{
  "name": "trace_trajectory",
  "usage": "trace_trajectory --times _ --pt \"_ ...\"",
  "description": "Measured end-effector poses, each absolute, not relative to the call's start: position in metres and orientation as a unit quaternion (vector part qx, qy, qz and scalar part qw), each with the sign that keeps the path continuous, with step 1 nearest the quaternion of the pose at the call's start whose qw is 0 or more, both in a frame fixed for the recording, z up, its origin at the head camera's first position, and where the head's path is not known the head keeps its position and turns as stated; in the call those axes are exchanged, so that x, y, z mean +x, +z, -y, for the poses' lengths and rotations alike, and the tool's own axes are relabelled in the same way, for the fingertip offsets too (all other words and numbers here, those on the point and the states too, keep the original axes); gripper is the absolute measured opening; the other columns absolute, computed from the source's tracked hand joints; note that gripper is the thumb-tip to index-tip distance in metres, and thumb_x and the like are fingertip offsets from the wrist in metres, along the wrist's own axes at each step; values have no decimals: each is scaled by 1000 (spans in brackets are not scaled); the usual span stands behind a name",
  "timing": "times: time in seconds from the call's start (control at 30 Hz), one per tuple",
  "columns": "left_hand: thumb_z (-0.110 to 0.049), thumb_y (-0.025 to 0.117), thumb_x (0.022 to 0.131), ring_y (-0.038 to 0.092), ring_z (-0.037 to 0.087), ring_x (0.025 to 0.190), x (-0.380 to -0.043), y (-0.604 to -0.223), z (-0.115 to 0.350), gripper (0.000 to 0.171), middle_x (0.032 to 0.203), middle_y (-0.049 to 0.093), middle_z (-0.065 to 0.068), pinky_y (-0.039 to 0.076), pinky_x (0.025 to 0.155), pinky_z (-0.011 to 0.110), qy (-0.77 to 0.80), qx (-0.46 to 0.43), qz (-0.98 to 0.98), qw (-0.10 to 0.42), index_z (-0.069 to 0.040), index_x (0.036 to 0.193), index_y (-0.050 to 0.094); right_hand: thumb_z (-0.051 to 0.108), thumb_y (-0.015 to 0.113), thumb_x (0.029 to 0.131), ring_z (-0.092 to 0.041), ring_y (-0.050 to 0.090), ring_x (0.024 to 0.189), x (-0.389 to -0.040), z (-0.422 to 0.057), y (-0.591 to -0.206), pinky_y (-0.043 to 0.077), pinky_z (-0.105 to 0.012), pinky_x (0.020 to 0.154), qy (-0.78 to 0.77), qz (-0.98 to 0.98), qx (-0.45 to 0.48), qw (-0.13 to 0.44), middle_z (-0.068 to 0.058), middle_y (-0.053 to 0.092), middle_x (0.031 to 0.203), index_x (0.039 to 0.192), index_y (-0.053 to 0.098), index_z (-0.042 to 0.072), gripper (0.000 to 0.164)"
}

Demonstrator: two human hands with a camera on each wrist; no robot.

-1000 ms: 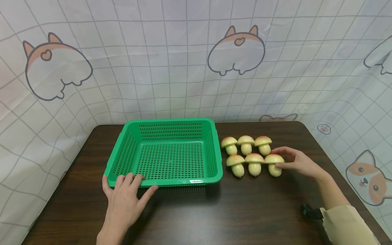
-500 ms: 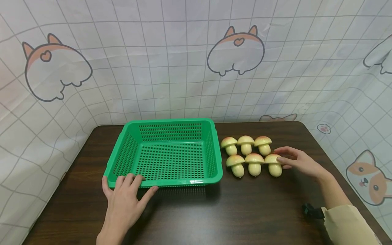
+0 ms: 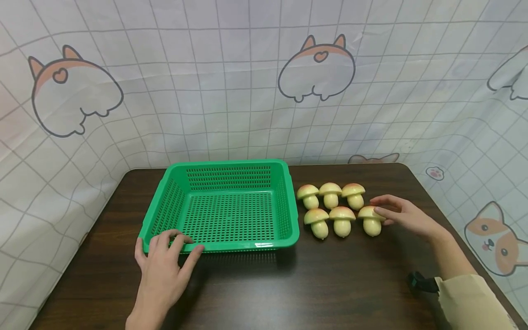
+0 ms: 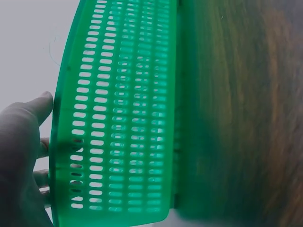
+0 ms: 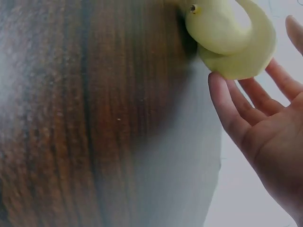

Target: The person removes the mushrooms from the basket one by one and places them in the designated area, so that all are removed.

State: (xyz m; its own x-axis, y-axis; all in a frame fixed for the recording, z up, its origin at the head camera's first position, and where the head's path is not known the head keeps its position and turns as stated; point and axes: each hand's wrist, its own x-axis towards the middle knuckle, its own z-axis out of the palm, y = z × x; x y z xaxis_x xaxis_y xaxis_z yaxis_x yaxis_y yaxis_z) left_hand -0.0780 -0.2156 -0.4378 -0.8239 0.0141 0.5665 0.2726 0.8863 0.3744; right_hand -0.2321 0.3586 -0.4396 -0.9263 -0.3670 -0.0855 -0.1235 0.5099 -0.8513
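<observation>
A green plastic basket [image 3: 231, 246] with slotted walls stands on the dark wooden table, nothing inside it. My left hand [image 3: 162, 266] rests at its near left corner, fingers over the rim and thumb at the front side; the left wrist view shows the thumb [image 4: 43, 103] by the rim. Glossy yellow mushrooms with reddish cap tops lie right of the basket in two rows of three. At the near row's right end, my right hand [image 3: 406, 217] reaches a mushroom [image 3: 372, 224] from the right. Its fingertips [image 5: 217, 81] touch the cap [image 5: 246, 66], with the thumb standing apart.
The other mushrooms [image 3: 342, 224] lie side by side between that one and the basket. A white grid-patterned cloth [image 3: 231, 91] with cartoon corgis hangs behind and beside the table [image 3: 288, 293]. A black band with a device [image 3: 422, 283] is on the right wrist.
The mushroom at my right hand has shifted slightly right, away from its neighbour, and my right thumb has drawn back to its cap. My left hand has slid slightly left.
</observation>
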Motion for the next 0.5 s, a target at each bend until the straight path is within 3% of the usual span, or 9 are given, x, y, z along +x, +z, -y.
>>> trace_trajectory --times 0.1,0.33,0.5 --pt "-34 76 94 52 45 110 -79 -432 220 23 113 61 14 13 103 81 -234 -75 923 296 -12 96 70 33 59 107 -10 61 112 -231 -359 -433 57 -41 89 -468 -865 -134 119 -23 50 145 143 49 -2 51" --pt "-33 74 95 52 45 111 -84 -417 244 23 116 62 15 27 97 75 -222 -59 930 287 -10 98 70 39 56 107 -35 58 121 -235 -364 -418 56 -41 88 -421 -889 -128 128 -25 49 147 144 49 0 54" --pt "-32 70 99 53 49 110 -94 -407 269 26 117 63 19 33 87 75 -214 -55 937 271 -7 105 69 38 53 109 -36 60 120 -237 -372 -412 58 -38 85 -386 -904 -143 111 -26 55 140 142 51 1 50"
